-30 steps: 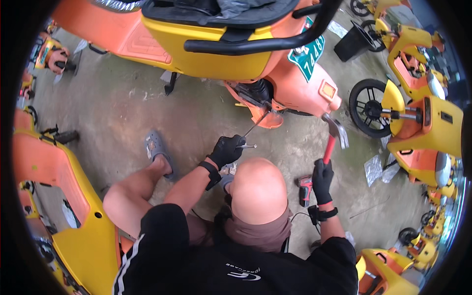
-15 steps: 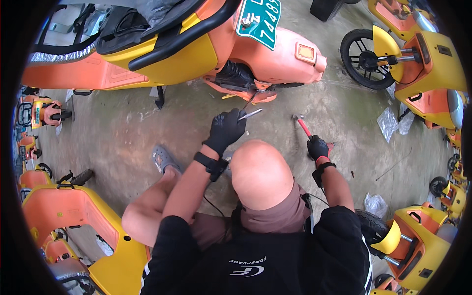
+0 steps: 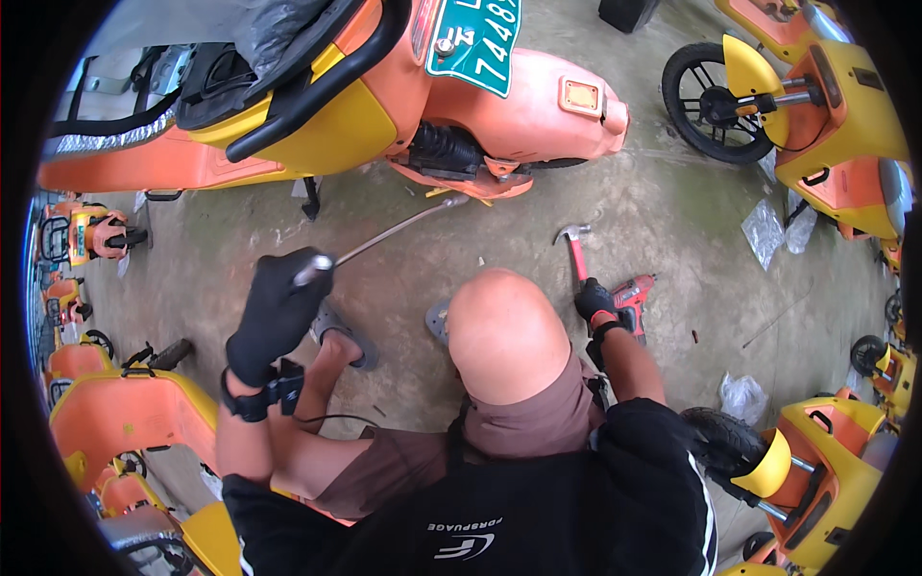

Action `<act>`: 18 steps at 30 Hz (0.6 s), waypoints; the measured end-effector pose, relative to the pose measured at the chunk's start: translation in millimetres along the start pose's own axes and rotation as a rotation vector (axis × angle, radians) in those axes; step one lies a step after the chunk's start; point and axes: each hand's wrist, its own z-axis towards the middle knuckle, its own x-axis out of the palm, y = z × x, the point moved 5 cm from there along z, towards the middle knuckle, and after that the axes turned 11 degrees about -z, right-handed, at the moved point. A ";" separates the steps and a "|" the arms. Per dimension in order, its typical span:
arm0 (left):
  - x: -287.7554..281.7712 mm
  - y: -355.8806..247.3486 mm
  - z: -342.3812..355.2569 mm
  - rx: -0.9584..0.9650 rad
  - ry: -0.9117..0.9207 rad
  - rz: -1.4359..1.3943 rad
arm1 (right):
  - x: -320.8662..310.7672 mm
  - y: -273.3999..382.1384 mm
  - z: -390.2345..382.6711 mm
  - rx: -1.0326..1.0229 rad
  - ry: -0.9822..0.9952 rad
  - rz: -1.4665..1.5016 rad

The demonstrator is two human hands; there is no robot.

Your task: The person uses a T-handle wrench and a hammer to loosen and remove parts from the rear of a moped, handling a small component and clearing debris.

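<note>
My left hand (image 3: 279, 312), in a black glove, is shut on the near end of a long thin metal rod (image 3: 394, 228). The rod's far tip reaches the underside of an orange and yellow scooter (image 3: 509, 106), below its rear fender. My right hand (image 3: 595, 302), also gloved, grips the red handle of a hammer (image 3: 574, 248), whose steel head points away over the concrete floor. A red power drill (image 3: 634, 293) lies on the floor just right of that hand. My bent right knee (image 3: 504, 331) rises between the two hands.
More orange and yellow scooters crowd the left edge (image 3: 106, 413), the upper right (image 3: 826, 106) and the lower right (image 3: 807, 461). A black wheel (image 3: 706, 101) stands at the upper right. Clear plastic bags (image 3: 768, 230) lie on the concrete. My sandalled left foot (image 3: 341, 336) rests beside the glove.
My left hand has drawn back toward me and to the left, with the rod stretched out to the scooter. The right hand with the hammer has stayed low near the drill. The view tilted downward.
</note>
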 end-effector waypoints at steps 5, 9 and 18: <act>-16.5 61.6 -55.5 0.478 -0.219 0.586 | 0.2 20.4 -2.4 0.129 -0.081 0.209; 58.9 156.8 -56.8 -0.676 -0.357 -0.912 | -8.5 15.2 -11.3 0.135 -0.183 0.183; 158.8 338.0 -41.7 -0.845 -0.352 -1.560 | 20.1 -6.9 -23.9 0.039 0.005 0.728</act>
